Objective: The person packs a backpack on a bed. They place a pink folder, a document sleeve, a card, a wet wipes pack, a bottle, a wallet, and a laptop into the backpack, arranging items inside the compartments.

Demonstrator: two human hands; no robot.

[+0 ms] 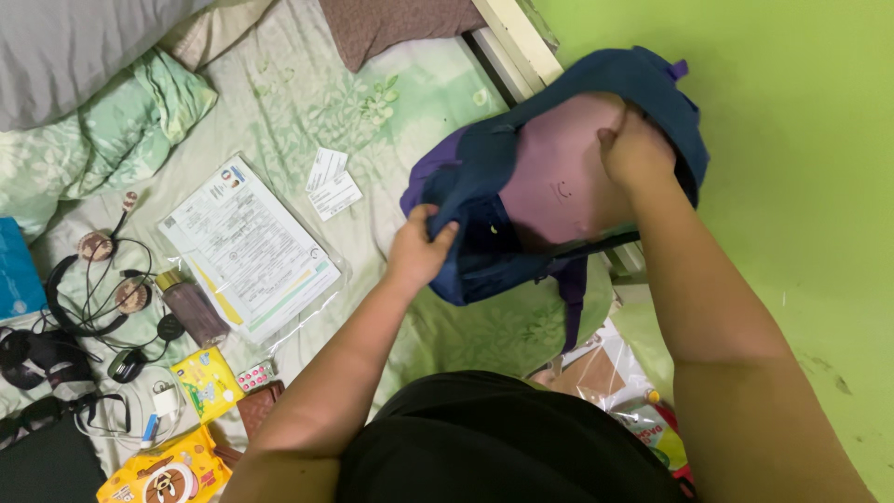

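Over the bed (307, 112), both hands grip the backpack (559, 177).

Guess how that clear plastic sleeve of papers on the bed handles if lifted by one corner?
The plastic sleeve of papers looks thin and flat, so it would probably sag and bend. Its glossy film likely makes it slippery to pinch. It lies on a soft bedsheet, so pushing may bunch the fabric rather than slide it.

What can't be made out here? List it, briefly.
- Head view: what is inside the backpack; its fabric hides it.
- Right hand fingers, tucked under the backpack's rim.
- Blue object, cut off by the left edge.
- Document sleeve print, too small to read.
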